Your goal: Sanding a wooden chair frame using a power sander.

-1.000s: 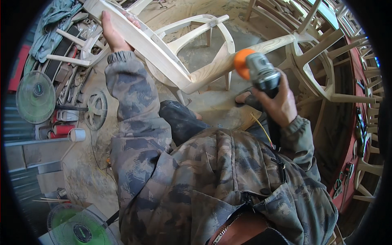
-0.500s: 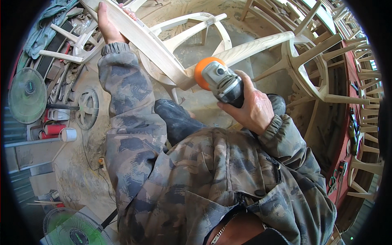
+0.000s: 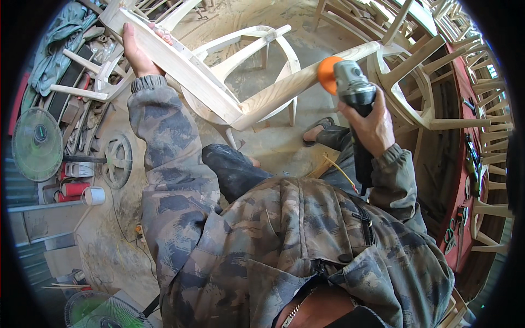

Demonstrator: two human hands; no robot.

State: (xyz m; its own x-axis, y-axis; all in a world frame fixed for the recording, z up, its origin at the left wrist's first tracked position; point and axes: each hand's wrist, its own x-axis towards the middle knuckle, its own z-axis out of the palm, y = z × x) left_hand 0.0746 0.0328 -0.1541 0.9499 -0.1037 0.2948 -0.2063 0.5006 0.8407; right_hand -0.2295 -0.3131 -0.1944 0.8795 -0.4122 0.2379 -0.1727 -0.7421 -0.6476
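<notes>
A pale wooden chair frame slants up before me, its two long pieces meeting at a corner. My left hand grips its upper left piece, thumb on the near side and fingertips showing over the far side. In my right hand is an angle grinder with a grey head and dark body, fingers wrapped round it. Its orange disc overlaps the right-hand piece near its outer end; whether it touches the wood I cannot tell. A yellow cord piece shows below the grinder.
Another pale chair frame stands on the dusty floor behind. More chair frames crowd the right, beside a red board bearing hand tools. Two fans, one upper and one lower, stand left near wood scraps.
My right hand has moved the grinder right, from the frame's corner towards the piece's outer end. The chair frame and my left hand have shifted slightly down and left.
</notes>
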